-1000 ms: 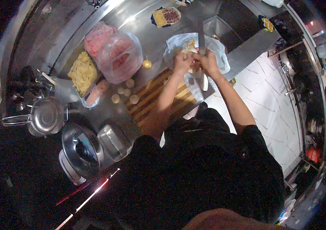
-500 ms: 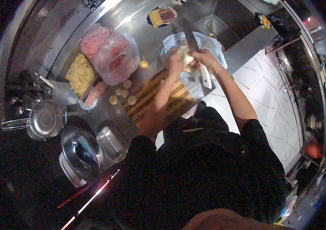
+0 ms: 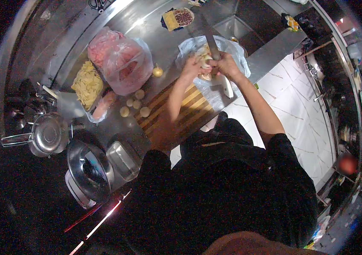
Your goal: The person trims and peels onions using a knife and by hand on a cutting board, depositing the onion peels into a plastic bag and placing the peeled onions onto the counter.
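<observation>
My left hand is closed round a pale, partly peeled onion. In my right hand is a large knife, its white handle pointing toward me and its broad blade away. The right fingers grip it near the base of the blade, with fingertips touching or very close to the onion. Both hands are over a spread translucent plastic bag that has peelings in it. A yellow-skinned onion lies on the counter to the left. Beside my left forearm is a striped wooden cutting board.
On the steel counter are a plastic bag of pink meat, pale cut strips and several small round pale items. A strainer, a steel bowl and a metal container stand lower left. Tiled floor shows right.
My left hand has shifted slightly left and down, with its fingers more spread round the onion. The knife blade tilts a little differently, and the view has moved slightly.
</observation>
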### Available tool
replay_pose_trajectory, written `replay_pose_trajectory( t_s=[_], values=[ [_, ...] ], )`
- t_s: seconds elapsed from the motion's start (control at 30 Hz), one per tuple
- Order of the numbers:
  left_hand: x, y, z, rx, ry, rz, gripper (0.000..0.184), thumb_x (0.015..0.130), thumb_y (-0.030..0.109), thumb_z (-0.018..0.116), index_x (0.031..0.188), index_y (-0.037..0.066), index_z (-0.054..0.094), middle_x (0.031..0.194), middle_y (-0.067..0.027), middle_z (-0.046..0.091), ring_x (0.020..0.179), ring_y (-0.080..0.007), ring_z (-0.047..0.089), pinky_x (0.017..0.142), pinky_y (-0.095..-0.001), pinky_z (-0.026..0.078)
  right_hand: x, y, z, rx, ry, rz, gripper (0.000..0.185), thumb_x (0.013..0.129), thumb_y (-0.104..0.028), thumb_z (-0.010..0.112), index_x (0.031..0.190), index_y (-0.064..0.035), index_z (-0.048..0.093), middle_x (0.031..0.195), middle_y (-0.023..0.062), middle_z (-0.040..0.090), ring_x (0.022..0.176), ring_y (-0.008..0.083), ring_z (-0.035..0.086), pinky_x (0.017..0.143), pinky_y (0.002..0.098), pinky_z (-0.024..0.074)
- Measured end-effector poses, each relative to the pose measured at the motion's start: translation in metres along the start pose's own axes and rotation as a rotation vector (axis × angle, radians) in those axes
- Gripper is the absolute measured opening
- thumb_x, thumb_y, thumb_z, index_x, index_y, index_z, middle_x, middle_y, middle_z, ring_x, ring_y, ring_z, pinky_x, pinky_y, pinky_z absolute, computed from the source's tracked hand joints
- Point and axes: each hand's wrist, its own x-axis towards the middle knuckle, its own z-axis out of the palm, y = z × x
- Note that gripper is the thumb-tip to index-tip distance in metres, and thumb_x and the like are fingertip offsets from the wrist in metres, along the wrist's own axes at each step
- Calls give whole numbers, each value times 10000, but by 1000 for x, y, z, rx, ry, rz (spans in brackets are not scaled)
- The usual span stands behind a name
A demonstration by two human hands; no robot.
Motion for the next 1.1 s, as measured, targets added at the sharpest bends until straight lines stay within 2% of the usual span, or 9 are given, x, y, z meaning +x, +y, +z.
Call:
replay_pose_trajectory(
  t_s=[0.13, 0.23, 0.33, 0.43, 0.53, 0.63, 0.73, 0.83, 1.1],
  values=[
    [8, -1, 2, 510, 101, 59, 271, 922, 177, 481, 1071, -45, 520, 889, -160, 620, 714, -236, 665, 494, -327, 533, 5, 6, -4, -57, -56, 81, 365, 748, -146, 714, 1029, 35, 567, 725, 60, 614, 521, 94, 565, 379, 211, 416],
    [6, -5, 11, 454, 236, 36, 279, 929, 211, 459, 1038, -36, 531, 878, -193, 610, 656, -267, 654, 493, -360, 510, 4, 7, -3, -41, -70, 82, 352, 758, -166, 710, 1021, 26, 576, 723, 55, 612, 519, 90, 560, 393, 206, 418],
    [-8, 6, 25, 700, 380, 172, 302, 958, 242, 428, 1031, -28, 544, 877, -170, 624, 789, -277, 624, 639, -379, 497, 3, 15, 8, 28, 51, -6, 291, 742, -202, 713, 934, -4, 620, 669, 47, 610, 445, 85, 507, 381, 231, 394],
    [15, -35, 12, 785, 538, 636, 315, 931, 254, 440, 1041, -22, 543, 858, -215, 605, 649, -380, 603, 540, -385, 495, 4, 15, 7, 24, 46, 24, 312, 733, -221, 729, 938, -13, 621, 685, 49, 611, 460, 91, 517, 385, 229, 401],
    [26, -36, 2, 790, 463, 519, 290, 936, 227, 439, 1055, -19, 536, 844, -205, 606, 716, -365, 604, 542, -360, 490, 0, -1, 4, 167, 1, 158, 340, 783, -198, 683, 997, 42, 573, 770, 90, 617, 488, 122, 564, 356, 220, 411],
    [18, -14, 8, 264, 384, 52, 247, 940, 189, 442, 1067, -1, 535, 841, -157, 613, 758, -285, 612, 562, -322, 489, -1, -13, 0, 387, 38, 251, 307, 795, -164, 657, 994, 53, 571, 786, 112, 619, 478, 143, 571, 333, 231, 419],
    [13, 4, -2, 39, 88, -149, 204, 927, 146, 475, 1069, 11, 535, 890, -114, 616, 799, -208, 611, 581, -291, 499, 12, 8, -12, 469, -3, 235, 298, 793, -134, 644, 1013, 51, 568, 812, 126, 621, 506, 157, 590, 346, 240, 429],
    [-7, 24, 9, -354, 35, -181, 205, 905, 97, 497, 1088, 15, 539, 966, -106, 613, 756, -172, 612, 555, -267, 506, 13, 9, -16, 329, 11, 192, 318, 781, -102, 655, 1052, 30, 555, 826, 112, 617, 553, 167, 608, 384, 236, 428],
    [-7, 33, 11, -150, -69, -132, 305, 873, 60, 508, 1165, -27, 521, 1013, -121, 623, 790, -212, 656, 636, -235, 517, 4, 3, -9, 209, -33, 58, 419, 735, -60, 690, 1116, -1, 527, 847, 67, 628, 608, 141, 615, 437, 228, 459]
  ],
)
